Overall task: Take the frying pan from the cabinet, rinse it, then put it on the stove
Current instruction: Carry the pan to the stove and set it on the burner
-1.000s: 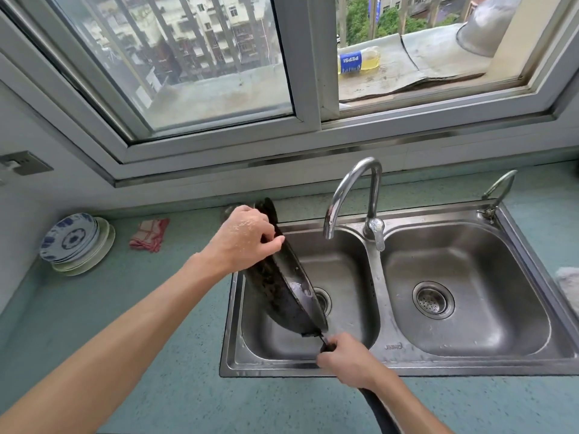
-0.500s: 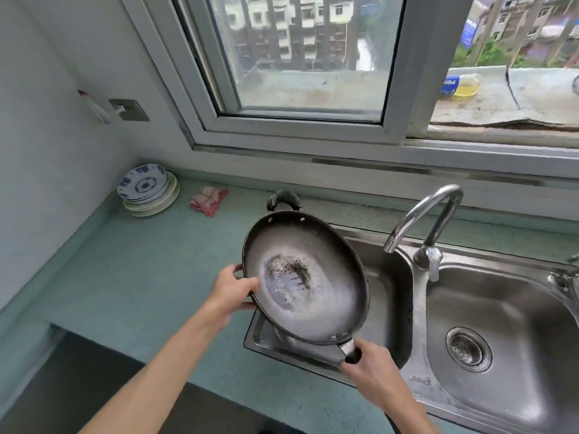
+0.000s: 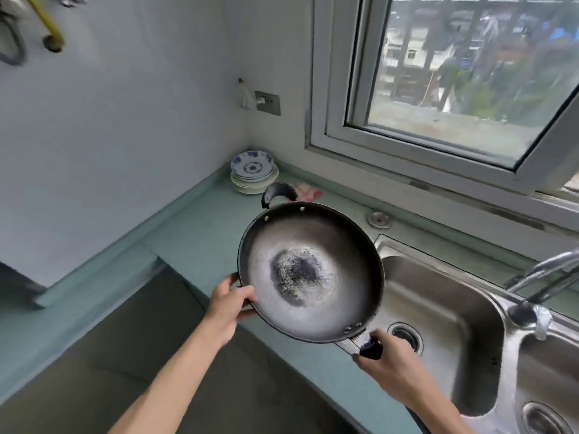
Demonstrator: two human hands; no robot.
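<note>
The dark frying pan (image 3: 313,270) is held level in the air, its wet inside facing up, over the green counter edge just left of the steel sink (image 3: 445,321). A worn dark patch marks its middle. My left hand (image 3: 230,305) grips the pan's left rim. My right hand (image 3: 391,364) holds the black long handle at the lower right. A small loop handle (image 3: 279,192) sticks out at the pan's far side. The stove is out of view.
A stack of blue-and-white plates (image 3: 253,170) stands in the counter's far corner beside a pink cloth (image 3: 308,192). The faucet (image 3: 539,280) arches at the right. A wall socket (image 3: 268,102) and the window (image 3: 454,76) lie behind. Dark floor shows below the counter at left.
The pan went from tilted on edge in the left basin to level and lifted out toward the left. My view has swung left, away from the sink.
</note>
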